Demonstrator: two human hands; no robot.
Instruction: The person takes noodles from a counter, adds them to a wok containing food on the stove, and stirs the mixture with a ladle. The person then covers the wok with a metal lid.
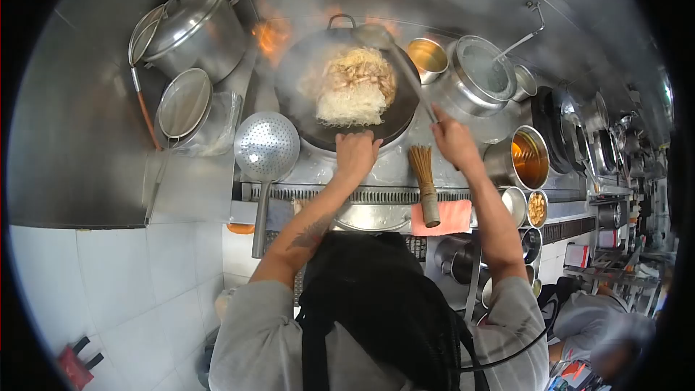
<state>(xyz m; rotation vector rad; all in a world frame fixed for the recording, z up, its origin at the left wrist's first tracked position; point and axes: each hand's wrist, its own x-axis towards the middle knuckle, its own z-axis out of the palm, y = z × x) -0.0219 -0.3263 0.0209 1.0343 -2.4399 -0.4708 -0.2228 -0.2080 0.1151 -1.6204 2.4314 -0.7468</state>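
A dark wok (pixel 293 105) sits over the burner with pale thin noodles (pixel 352 101) heaped in it, browner pieces on the far side. My left hand (pixel 356 156) is closed at the wok's near edge; the handle under it is hidden. My right hand (pixel 455 137) grips the long handle of a ladle (pixel 375 36), whose bowl rests near the wok's far rim. Below the right hand a bamboo wok brush (pixel 427 192) lies partly on a pink cloth (pixel 455 217). Left of the wok is a perforated skimmer (pixel 266 146), its handle toward me.
Flames (pixel 271 38) rise behind the wok. A big lidded pot (pixel 199 29) and a mesh strainer (pixel 185 103) stand left. On the right are a small pot of yellowish liquid (pixel 428 58), a covered pot (pixel 483 76) and a pot of orange oil (pixel 531 159). Another person (pixel 597 326) is at lower right.
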